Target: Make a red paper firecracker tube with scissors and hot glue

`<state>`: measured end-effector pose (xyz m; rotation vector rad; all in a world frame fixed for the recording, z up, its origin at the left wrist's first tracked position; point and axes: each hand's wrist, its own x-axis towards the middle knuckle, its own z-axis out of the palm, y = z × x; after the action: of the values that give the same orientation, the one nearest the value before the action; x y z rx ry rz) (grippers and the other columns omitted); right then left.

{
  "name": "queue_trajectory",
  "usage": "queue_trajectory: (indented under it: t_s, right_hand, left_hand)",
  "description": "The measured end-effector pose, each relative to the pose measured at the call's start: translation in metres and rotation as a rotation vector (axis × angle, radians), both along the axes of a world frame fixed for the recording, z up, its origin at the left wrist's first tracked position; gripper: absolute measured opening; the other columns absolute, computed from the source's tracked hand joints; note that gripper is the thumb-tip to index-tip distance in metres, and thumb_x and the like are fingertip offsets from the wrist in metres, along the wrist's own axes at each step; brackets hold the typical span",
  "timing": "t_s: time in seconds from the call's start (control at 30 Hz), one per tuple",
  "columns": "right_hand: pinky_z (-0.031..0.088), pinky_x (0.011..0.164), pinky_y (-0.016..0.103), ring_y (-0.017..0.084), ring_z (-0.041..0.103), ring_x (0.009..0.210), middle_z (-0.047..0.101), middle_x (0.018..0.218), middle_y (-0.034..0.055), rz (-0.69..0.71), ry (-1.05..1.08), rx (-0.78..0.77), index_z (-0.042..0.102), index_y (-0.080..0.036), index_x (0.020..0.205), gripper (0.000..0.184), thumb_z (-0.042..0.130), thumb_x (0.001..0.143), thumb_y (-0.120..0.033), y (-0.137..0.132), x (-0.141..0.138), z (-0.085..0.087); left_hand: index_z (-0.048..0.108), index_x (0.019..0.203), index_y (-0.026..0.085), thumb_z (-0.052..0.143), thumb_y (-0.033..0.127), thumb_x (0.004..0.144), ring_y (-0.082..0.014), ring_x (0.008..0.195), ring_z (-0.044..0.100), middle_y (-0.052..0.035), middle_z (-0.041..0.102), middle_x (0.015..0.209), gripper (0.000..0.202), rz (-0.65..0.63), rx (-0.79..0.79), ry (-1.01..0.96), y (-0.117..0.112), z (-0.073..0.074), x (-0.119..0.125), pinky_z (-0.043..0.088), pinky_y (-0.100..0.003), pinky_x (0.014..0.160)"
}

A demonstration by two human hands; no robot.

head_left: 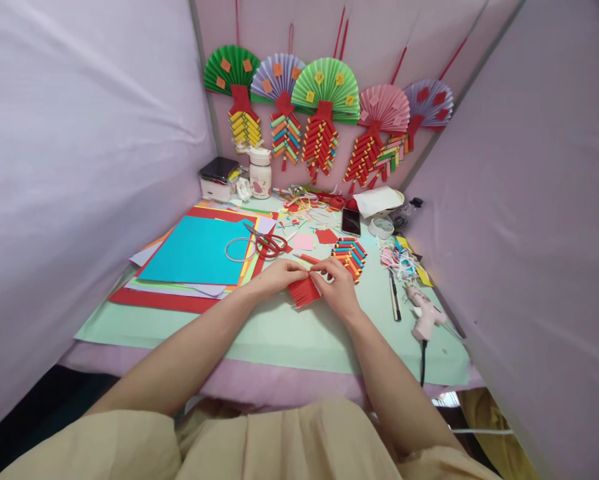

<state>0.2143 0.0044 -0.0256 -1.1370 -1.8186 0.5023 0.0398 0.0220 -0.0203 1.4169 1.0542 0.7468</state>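
Head view: the red fringed paper [304,292] is held between both hands, just above the near part of the tabletop [259,347]. Its upper edge is pinched by the left hand [283,273] and the right hand [338,285]; the fingers of each are drawn close together, with the fingertips nearly meeting. The lower part is hung downward and is seen to be slit into narrow strips, so cutting of the fringe is judged to be largely done. The piece is spread flat rather than wound up; whether its upper edge is folded or rolled cannot be told behind the fingers.

A bundle of coloured paper rolls [349,252] is laid just beyond the right hand. The rolls are judged to be assembled, but no fan or tassel is seen attached to them. On the rear wall, finished-looking fan ornaments [325,83] are hung with similar rolls below. The scissors [272,246] are laid on the paper sheets [192,252], and the glue gun [423,315] is set down at the right; neither is held.
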Motion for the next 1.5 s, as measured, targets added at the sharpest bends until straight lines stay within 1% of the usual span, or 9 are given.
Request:
queue_trajectory:
  t_s: [0.13,0.23,0.4,0.6,0.87,1.1,1.27,1.37,1.5]
  right_hand:
    - [0.042,0.064,0.027,0.015,0.053,0.077,0.06,0.085,0.0041,0.007,-0.029,-0.003,0.066,-0.021,0.084,0.012,0.055,0.084,-0.027,0.001,0.0,-0.001]
    - [0.042,0.064,0.026,0.016,0.054,0.078,0.061,0.086,0.0044,0.021,-0.033,0.002,0.066,-0.021,0.085,0.013,0.054,0.085,-0.026,0.001,-0.001,-0.001]
    - [0.042,0.063,0.026,0.016,0.054,0.082,0.061,0.088,0.0057,0.036,-0.055,0.002,0.067,-0.02,0.087,0.015,0.053,0.085,-0.024,0.0,-0.001,-0.001]
    - [0.043,0.067,0.027,0.017,0.054,0.081,0.061,0.087,0.0052,0.06,-0.064,0.032,0.066,-0.02,0.086,0.013,0.054,0.085,-0.022,0.002,0.0,-0.005]
    - [0.042,0.069,0.028,0.017,0.052,0.079,0.057,0.083,0.0033,0.074,-0.091,0.035,0.06,-0.02,0.082,0.007,0.054,0.084,-0.018,0.003,0.001,-0.008]
    - [0.042,0.07,0.029,0.017,0.051,0.078,0.056,0.082,0.003,0.088,-0.107,0.035,0.055,-0.02,0.079,0.006,0.053,0.084,-0.018,0.004,0.0,-0.009]
    - [0.042,0.071,0.029,0.017,0.051,0.077,0.055,0.082,0.0028,0.086,-0.101,0.02,0.054,-0.021,0.079,0.006,0.052,0.084,-0.019,0.005,0.0,-0.009]
    - [0.041,0.072,0.03,0.018,0.051,0.079,0.055,0.083,0.0032,0.09,-0.109,0.013,0.053,-0.021,0.079,0.006,0.05,0.085,-0.019,0.005,0.0,-0.011]
    - [0.041,0.076,0.033,0.02,0.049,0.084,0.052,0.085,0.0045,0.115,-0.157,0.025,0.047,-0.021,0.08,0.007,0.045,0.086,-0.018,0.005,0.0,-0.011]
  left_hand:
    - [0.065,0.07,0.015,0.059,0.036,0.072,-0.0122,0.057,0.051,0.0017,0.059,0.062,0.022,0.01,0.014,0.009,0.0,0.002,0.001,0.036,-0.024,0.055]
    - [0.063,0.067,0.015,0.057,0.035,0.074,-0.0117,0.056,0.048,0.0021,0.056,0.06,0.022,0.016,0.048,0.02,0.0,0.001,0.0,0.034,-0.024,0.054]
    - [0.065,0.07,0.014,0.053,0.034,0.075,-0.0118,0.059,0.048,0.0005,0.059,0.066,0.023,-0.004,0.118,0.071,0.0,0.002,0.0,0.034,-0.023,0.053]
    - [0.066,0.07,0.014,0.051,0.034,0.074,-0.0123,0.06,0.05,0.0,0.06,0.066,0.025,-0.003,0.131,0.118,0.0,0.003,0.0,0.035,-0.023,0.053]
    - [0.066,0.07,0.014,0.051,0.032,0.072,-0.0115,0.057,0.048,0.0018,0.057,0.062,0.024,-0.008,0.12,0.123,0.003,-0.004,0.001,0.033,-0.022,0.051]
    - [0.067,0.07,0.014,0.05,0.033,0.073,-0.0121,0.058,0.049,0.0011,0.059,0.064,0.025,-0.01,0.148,0.183,0.003,-0.005,0.0,0.033,-0.023,0.051]
    - [0.068,0.072,0.014,0.05,0.034,0.073,-0.0124,0.058,0.049,0.0005,0.06,0.064,0.027,-0.011,0.154,0.177,0.004,-0.007,-0.001,0.033,-0.023,0.051]
    - [0.068,0.072,0.014,0.051,0.034,0.073,-0.0124,0.058,0.049,0.0007,0.06,0.065,0.026,-0.01,0.164,0.183,0.005,-0.008,-0.001,0.033,-0.023,0.051]
    - [0.065,0.068,0.015,0.052,0.034,0.073,-0.0117,0.056,0.048,0.0018,0.058,0.061,0.024,0.007,0.152,0.17,0.005,-0.009,0.001,0.033,-0.023,0.051]
